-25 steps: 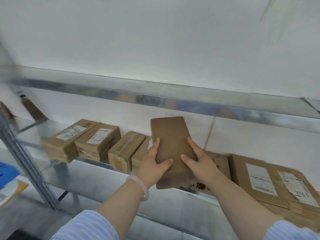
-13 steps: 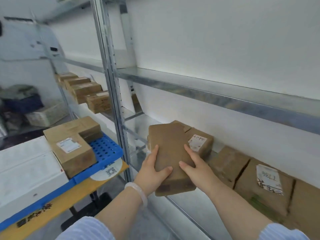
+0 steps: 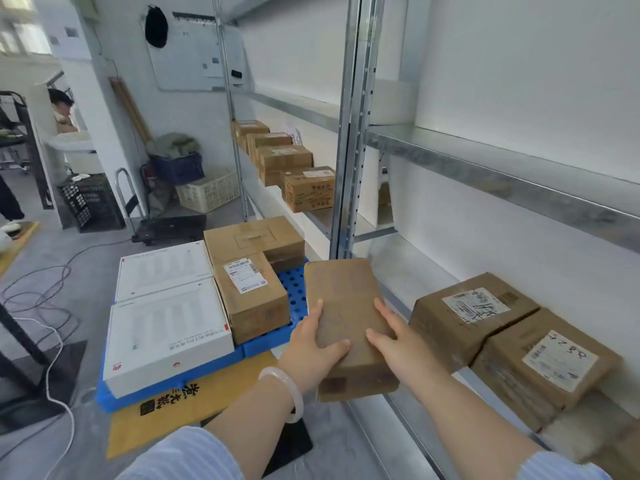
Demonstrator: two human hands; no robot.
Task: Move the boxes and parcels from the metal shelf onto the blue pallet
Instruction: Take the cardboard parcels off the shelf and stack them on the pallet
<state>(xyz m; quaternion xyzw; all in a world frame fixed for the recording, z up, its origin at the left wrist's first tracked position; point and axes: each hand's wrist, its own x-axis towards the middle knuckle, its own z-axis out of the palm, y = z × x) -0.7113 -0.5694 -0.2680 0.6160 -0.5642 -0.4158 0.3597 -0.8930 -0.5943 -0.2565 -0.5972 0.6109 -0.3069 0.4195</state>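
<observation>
A flat brown cardboard box (image 3: 346, 320) is held in the air, long side pointing away from the person. It is clear of both shelf and pallet, and in this view its far end sits between the pallet's near right corner and the shelf's upright post.

The left hand (image 3: 311, 346) grips its left edge with the thumb laid across the top and the fingers wrapped underneath. The right hand (image 3: 396, 341) grips the right edge the same way, thumb and forefinger on top and the other fingers hidden below. A pale bangle (image 3: 288, 388) circles the left wrist.

To the left, the blue perforated plastic pallet (image 3: 292, 289) lies on the floor on a yellow printed mat (image 3: 194, 405). It carries two flat white boxes (image 3: 166, 327) side by side, a brown labelled carton (image 3: 251, 294) just beside them and a wider brown carton (image 3: 254, 237) behind that.

To the right, the galvanised metal shelf (image 3: 401, 275) bears two brown cartons with white labels (image 3: 467, 317) touching each other, and farther along a row of smaller brown cartons (image 3: 308, 188).

Beyond the pallet stand a black platform trolley (image 3: 169, 225), a white plastic crate (image 3: 207, 194) and a black crate (image 3: 90, 202). Loose cables (image 3: 45, 296) trail over the grey floor.
</observation>
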